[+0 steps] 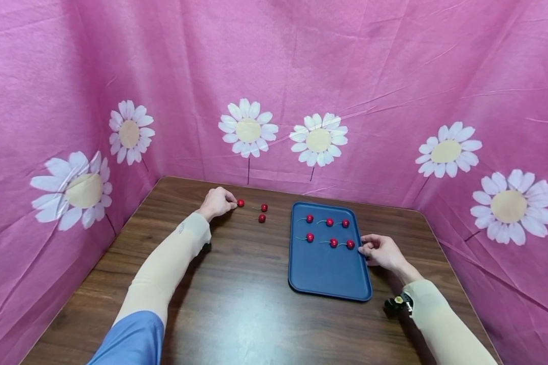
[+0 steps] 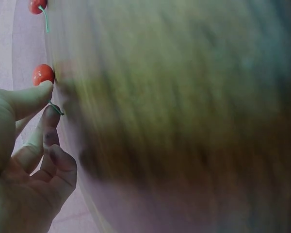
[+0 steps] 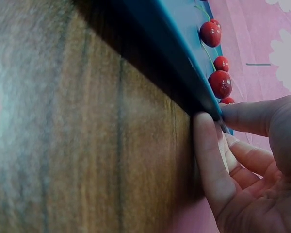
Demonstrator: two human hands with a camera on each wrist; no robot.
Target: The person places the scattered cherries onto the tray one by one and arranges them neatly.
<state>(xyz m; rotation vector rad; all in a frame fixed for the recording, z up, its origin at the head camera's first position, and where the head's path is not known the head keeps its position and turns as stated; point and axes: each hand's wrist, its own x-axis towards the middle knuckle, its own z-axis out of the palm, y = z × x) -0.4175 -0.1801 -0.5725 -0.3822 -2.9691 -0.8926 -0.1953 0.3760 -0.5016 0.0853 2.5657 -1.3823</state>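
At the far left part of the table, my left hand pinches a red cherry by its stem. In the left wrist view, thumb and forefinger meet around the green stem, with the round fruit just beyond the thumb tip. My right hand grips the right rim of a dark blue tray; the right wrist view has its thumb over the rim and fingers against the outer side. Several stemmed cherries lie on the tray in two rows, one of them a front-row cherry.
Two loose cherries lie between the left hand and the tray: a farther cherry and a nearer cherry. The brown wooden table is bordered by a pink curtain with white daisies.
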